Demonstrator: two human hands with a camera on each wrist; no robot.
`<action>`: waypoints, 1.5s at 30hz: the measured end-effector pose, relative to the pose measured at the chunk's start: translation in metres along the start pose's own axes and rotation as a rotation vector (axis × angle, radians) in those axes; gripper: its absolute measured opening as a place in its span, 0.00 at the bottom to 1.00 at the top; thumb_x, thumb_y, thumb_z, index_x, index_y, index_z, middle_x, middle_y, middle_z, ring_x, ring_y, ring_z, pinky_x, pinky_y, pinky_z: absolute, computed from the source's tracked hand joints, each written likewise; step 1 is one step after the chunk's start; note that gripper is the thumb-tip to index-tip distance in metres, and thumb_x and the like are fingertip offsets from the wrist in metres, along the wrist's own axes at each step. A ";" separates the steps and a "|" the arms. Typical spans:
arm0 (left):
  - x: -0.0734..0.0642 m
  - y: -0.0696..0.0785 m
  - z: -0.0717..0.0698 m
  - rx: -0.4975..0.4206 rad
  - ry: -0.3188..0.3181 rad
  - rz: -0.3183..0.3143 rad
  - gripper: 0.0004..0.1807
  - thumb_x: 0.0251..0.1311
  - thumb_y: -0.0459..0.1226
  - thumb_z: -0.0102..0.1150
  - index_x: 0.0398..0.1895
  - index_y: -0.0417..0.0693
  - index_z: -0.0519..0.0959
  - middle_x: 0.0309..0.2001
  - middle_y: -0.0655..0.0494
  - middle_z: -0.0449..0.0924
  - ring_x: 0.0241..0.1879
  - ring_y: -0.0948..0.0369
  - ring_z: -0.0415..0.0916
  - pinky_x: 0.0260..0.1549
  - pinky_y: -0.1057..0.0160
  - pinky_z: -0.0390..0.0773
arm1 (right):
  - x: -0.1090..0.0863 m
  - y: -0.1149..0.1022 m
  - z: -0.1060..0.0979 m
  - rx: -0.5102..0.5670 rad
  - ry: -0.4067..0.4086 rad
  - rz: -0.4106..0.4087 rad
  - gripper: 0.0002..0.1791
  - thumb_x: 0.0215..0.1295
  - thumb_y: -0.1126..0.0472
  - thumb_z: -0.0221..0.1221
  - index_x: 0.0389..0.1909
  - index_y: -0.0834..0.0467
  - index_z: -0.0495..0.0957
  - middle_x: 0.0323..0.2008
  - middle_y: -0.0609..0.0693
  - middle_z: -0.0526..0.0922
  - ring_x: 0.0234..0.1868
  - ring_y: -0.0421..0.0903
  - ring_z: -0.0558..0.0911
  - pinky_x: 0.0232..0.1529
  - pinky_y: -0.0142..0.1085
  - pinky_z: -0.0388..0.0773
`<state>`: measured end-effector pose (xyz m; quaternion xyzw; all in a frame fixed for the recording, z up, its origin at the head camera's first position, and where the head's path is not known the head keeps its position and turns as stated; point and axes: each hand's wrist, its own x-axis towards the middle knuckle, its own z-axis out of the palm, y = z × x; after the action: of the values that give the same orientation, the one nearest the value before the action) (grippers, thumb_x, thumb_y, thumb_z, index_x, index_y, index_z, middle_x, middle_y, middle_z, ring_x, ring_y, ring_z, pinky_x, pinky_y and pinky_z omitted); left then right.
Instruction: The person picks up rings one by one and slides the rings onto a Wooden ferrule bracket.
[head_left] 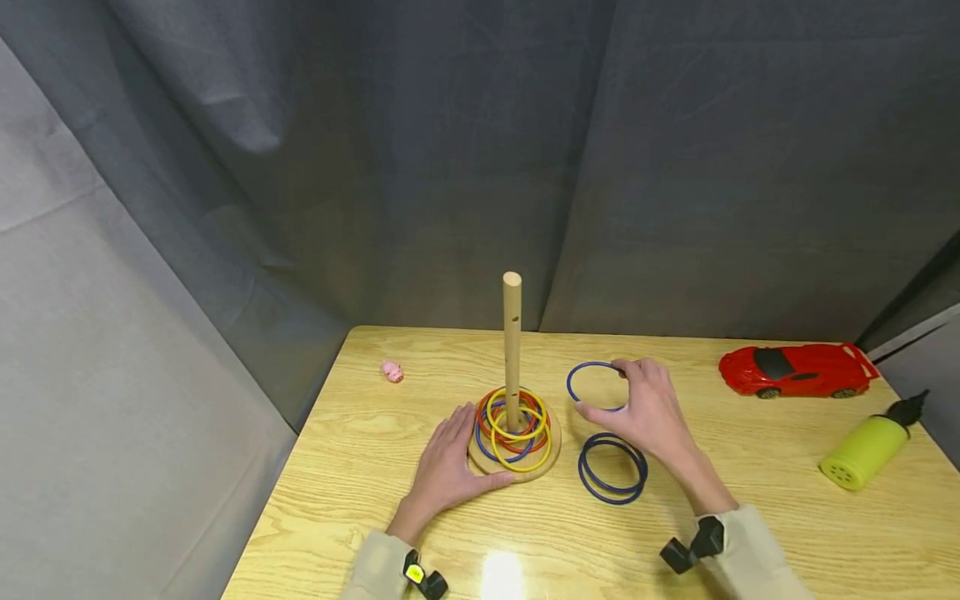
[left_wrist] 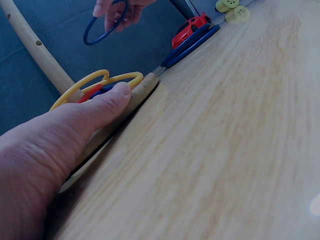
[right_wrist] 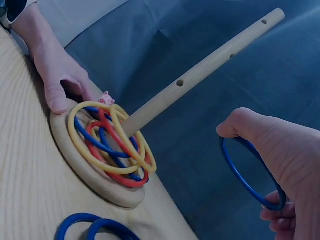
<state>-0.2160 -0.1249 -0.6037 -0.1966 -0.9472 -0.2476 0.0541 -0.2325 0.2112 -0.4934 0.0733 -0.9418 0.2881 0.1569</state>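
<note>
A wooden peg stand (head_left: 512,342) rises from a round base (head_left: 551,457) with several yellow, red and blue rings (head_left: 525,433) lying round the foot of the peg. My left hand (head_left: 453,462) holds the base at its left and front edge, the thumb on the rim in the left wrist view. To the right of the stand, my right hand (head_left: 651,408) holds a blue ring (head_left: 570,386) between thumb and fingers, raised off the table in both wrist views. Below that hand, two dark blue rings (head_left: 582,475) overlap on the table.
The wooden table (head_left: 337,500) also bears a small pink pig figure (head_left: 392,371) at the back left. A red toy car (head_left: 798,371) stands at the back right. Near the right edge lies a yellow-green bottle with a black tip (head_left: 866,450). Grey curtains (head_left: 420,167) hang behind.
</note>
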 end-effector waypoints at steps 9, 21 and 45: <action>0.001 0.001 0.000 0.001 -0.006 -0.006 0.74 0.46 0.81 0.60 0.84 0.41 0.50 0.83 0.46 0.52 0.82 0.51 0.49 0.81 0.49 0.51 | 0.012 -0.017 -0.016 0.001 0.037 -0.063 0.49 0.49 0.33 0.74 0.60 0.66 0.77 0.49 0.63 0.76 0.54 0.62 0.69 0.50 0.56 0.71; -0.001 -0.003 0.000 0.001 -0.009 -0.003 0.73 0.46 0.81 0.59 0.85 0.42 0.49 0.84 0.47 0.51 0.83 0.51 0.48 0.81 0.49 0.51 | 0.047 -0.060 -0.043 0.046 0.111 -0.125 0.47 0.50 0.34 0.75 0.60 0.66 0.78 0.45 0.60 0.75 0.50 0.58 0.67 0.43 0.45 0.67; 0.000 -0.002 0.001 0.008 -0.019 -0.021 0.74 0.46 0.83 0.57 0.85 0.45 0.48 0.84 0.50 0.49 0.83 0.57 0.44 0.82 0.54 0.47 | 0.074 -0.109 -0.095 0.223 0.217 -0.238 0.40 0.50 0.41 0.77 0.59 0.61 0.80 0.43 0.55 0.72 0.52 0.55 0.66 0.44 0.45 0.64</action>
<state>-0.2165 -0.1255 -0.6057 -0.1887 -0.9506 -0.2425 0.0433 -0.2537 0.1718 -0.3376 0.1693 -0.8662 0.3764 0.2815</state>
